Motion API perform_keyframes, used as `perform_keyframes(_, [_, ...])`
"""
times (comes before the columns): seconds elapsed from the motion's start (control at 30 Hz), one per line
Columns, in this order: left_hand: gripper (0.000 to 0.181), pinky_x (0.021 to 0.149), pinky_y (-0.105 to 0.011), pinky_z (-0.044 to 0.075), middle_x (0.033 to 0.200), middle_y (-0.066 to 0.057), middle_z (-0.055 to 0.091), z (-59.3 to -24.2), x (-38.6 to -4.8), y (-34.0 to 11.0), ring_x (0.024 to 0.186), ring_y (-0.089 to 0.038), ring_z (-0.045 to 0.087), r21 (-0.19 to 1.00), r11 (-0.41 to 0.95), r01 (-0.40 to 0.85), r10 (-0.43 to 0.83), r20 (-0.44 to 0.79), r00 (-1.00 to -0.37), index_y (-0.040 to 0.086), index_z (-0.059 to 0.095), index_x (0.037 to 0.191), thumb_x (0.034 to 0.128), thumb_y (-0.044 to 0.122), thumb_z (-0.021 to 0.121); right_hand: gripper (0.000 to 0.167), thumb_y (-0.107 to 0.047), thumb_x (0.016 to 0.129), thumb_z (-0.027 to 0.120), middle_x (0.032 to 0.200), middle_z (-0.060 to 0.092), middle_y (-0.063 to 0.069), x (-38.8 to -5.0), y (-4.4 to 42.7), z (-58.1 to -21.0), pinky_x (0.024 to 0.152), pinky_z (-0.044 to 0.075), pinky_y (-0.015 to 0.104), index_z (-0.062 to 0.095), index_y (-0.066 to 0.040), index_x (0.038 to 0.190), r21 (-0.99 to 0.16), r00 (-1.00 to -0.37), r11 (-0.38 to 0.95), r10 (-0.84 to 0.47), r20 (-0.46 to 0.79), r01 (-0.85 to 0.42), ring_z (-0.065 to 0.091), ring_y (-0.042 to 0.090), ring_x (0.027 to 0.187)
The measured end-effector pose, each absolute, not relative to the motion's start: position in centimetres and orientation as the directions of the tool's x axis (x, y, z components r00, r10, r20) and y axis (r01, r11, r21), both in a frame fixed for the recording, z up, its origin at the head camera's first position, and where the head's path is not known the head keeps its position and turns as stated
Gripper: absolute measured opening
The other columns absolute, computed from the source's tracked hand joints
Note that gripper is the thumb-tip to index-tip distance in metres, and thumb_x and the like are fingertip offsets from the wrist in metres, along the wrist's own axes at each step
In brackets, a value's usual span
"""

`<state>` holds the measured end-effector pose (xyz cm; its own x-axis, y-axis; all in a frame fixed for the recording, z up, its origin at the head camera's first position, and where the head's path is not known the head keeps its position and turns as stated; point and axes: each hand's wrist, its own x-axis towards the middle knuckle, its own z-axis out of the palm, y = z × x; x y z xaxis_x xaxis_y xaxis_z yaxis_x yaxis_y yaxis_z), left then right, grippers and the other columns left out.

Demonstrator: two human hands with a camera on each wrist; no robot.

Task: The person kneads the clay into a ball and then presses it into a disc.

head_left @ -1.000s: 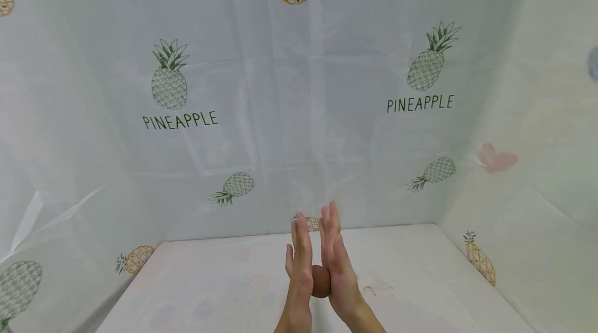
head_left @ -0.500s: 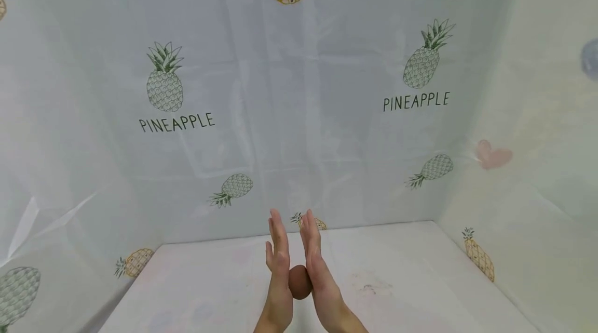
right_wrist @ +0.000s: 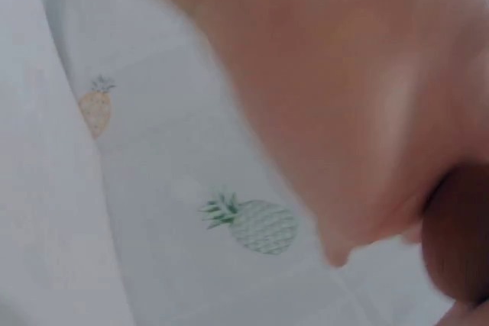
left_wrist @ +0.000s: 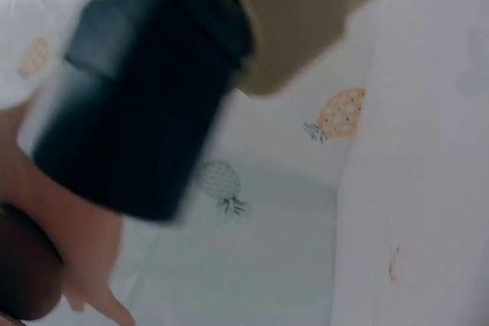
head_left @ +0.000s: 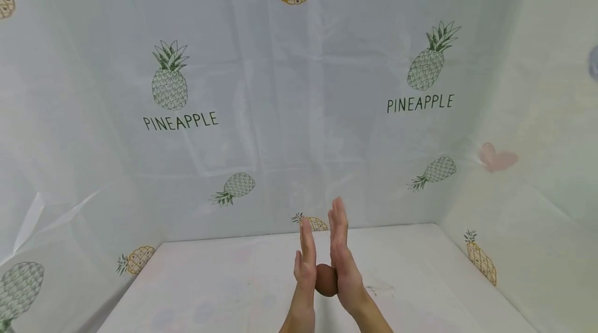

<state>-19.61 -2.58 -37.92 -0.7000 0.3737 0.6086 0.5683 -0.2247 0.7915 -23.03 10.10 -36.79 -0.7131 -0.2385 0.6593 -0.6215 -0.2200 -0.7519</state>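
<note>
A smooth brown ball (head_left: 326,280), clay-like in look, is pressed between two upright palms above the white table. My left hand (head_left: 306,265) touches its left side, fingers straight and pointing up and away. On the ball's right side lies the palm of my right hand (head_left: 344,263), also with straight fingers, its tips higher in the head view than the left ones. The left wrist view catches part of the ball (left_wrist: 27,269) at its lower left edge. In the right wrist view the ball (right_wrist: 462,234) shows at the right edge, beside the blurred right hand (right_wrist: 328,104).
A white table top (head_left: 210,270) lies under the hands, with faint smudges (head_left: 378,290) to their right. Pale sheeting (head_left: 289,130) printed with pineapples walls in the back and both sides. A dark blurred object (left_wrist: 145,104) covers much of the left wrist view.
Both hands and the ball shift left, then back to the right. The palms slide against the ball: the right hand now reaches further forward, the left sits further back.
</note>
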Motion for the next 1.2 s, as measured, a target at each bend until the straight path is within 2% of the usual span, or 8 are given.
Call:
perform_keyframes(0.13, [0.058, 0.108, -0.071, -0.036, 0.175, 0.022, -0.018, -37.4, -19.5, -3.1, 0.155, -0.012, -0.036, 0.812, -0.195, 0.55, 0.329, 0.583, -0.743, 0.04, -0.008, 0.17, 0.1145, 0.033, 0.01, 0.06, -0.029, 0.112, 0.002, 0.174, -0.024, -0.016, -23.4, 9.4, -37.4, 0.113, -0.023, 0.077, -0.019, -0.041, 0.167, -0.774, -0.686, -0.265, -0.359, 0.633, -0.575, -0.027, 0.032, 0.16])
perform_keyframes(0.27, [0.058, 0.114, -0.065, -0.034, 0.175, 0.02, -0.018, -37.1, -20.1, -3.8, 0.158, -0.008, -0.03, 0.811, -0.135, 0.57, 0.251, 0.584, -0.772, 0.042, -0.008, 0.169, 0.1141, 0.036, 0.009, 0.06, -0.029, 0.113, 0.002, 0.175, -0.025, -0.013, -23.3, 8.3, -37.8, 0.116, -0.022, 0.074, -0.02, -0.039, 0.167, -0.773, -0.651, -0.303, -0.419, 0.633, -0.558, -0.026, 0.033, 0.16])
perform_keyframes(0.43, [0.058, 0.116, -0.062, -0.031, 0.176, 0.014, -0.019, -37.4, -21.6, -4.5, 0.158, -0.005, -0.027, 0.79, -0.098, 0.605, 0.188, 0.612, -0.768, 0.039, -0.01, 0.169, 0.1134, 0.037, 0.006, 0.061, -0.029, 0.113, 0.006, 0.174, -0.027, -0.013, -22.7, 7.4, -38.3, 0.118, -0.023, 0.07, -0.02, -0.04, 0.167, -0.78, -0.652, -0.337, -0.427, 0.626, -0.528, -0.027, 0.033, 0.16])
perform_keyframes(0.6, [0.058, 0.118, -0.057, -0.03, 0.176, 0.02, -0.016, -38.2, -23.0, -5.1, 0.159, -0.002, -0.022, 0.81, -0.092, 0.579, 0.153, 0.586, -0.796, 0.042, -0.008, 0.169, 0.1128, 0.04, 0.006, 0.06, -0.034, 0.114, 0.009, 0.175, -0.024, -0.015, -21.8, 7.1, -37.8, 0.119, -0.022, 0.068, -0.017, -0.041, 0.168, -0.79, -0.67, -0.34, -0.418, 0.613, -0.511, -0.024, 0.025, 0.161])
perform_keyframes(0.77, [0.058, 0.118, -0.059, -0.029, 0.175, 0.02, -0.016, -38.7, -23.2, -4.8, 0.16, -0.003, -0.022, 0.829, -0.064, 0.555, 0.176, 0.557, -0.812, 0.045, -0.008, 0.168, 0.1132, 0.04, 0.009, 0.061, -0.036, 0.113, 0.01, 0.176, -0.02, -0.014, -20.9, 7.4, -36.6, 0.112, -0.027, 0.074, -0.015, -0.04, 0.169, -0.756, -0.653, -0.331, -0.38, 0.655, -0.565, -0.02, 0.017, 0.162])
perform_keyframes(1.03, [0.058, 0.112, -0.069, -0.032, 0.176, 0.019, -0.017, -38.9, -21.6, -3.2, 0.157, -0.018, -0.033, 0.822, -0.122, 0.557, 0.298, 0.565, -0.769, 0.041, -0.009, 0.169, 0.1142, 0.036, 0.008, 0.061, -0.031, 0.111, 0.003, 0.177, -0.017, -0.01, -21.2, 9.1, -35.7, 0.112, -0.024, 0.077, -0.016, -0.037, 0.169, -0.717, -0.65, -0.309, -0.302, 0.697, -0.625, -0.018, 0.023, 0.162])
perform_keyframes(1.1, [0.058, 0.113, -0.065, -0.033, 0.176, 0.017, -0.017, -38.8, -21.1, -2.9, 0.157, -0.019, -0.034, 0.794, -0.16, 0.587, 0.323, 0.604, -0.729, 0.037, -0.008, 0.17, 0.1145, 0.031, 0.008, 0.061, -0.029, 0.111, 0.003, 0.177, -0.017, -0.011, -21.7, 9.5, -35.9, 0.113, -0.024, 0.076, -0.016, -0.039, 0.168, -0.727, -0.664, -0.307, -0.296, 0.686, -0.615, -0.02, 0.025, 0.162])
perform_keyframes(1.2, [0.06, 0.117, -0.048, -0.033, 0.178, 0.007, -0.017, -38.5, -20.6, -2.7, 0.16, -0.021, -0.029, 0.716, -0.194, 0.671, 0.332, 0.692, -0.641, 0.027, -0.008, 0.171, 0.1133, 0.021, 0.008, 0.061, -0.03, 0.112, 0.003, 0.176, -0.019, -0.014, -22.2, 9.7, -36.3, 0.115, -0.024, 0.074, -0.017, -0.043, 0.167, -0.762, -0.698, -0.313, -0.31, 0.646, -0.566, -0.022, 0.022, 0.161])
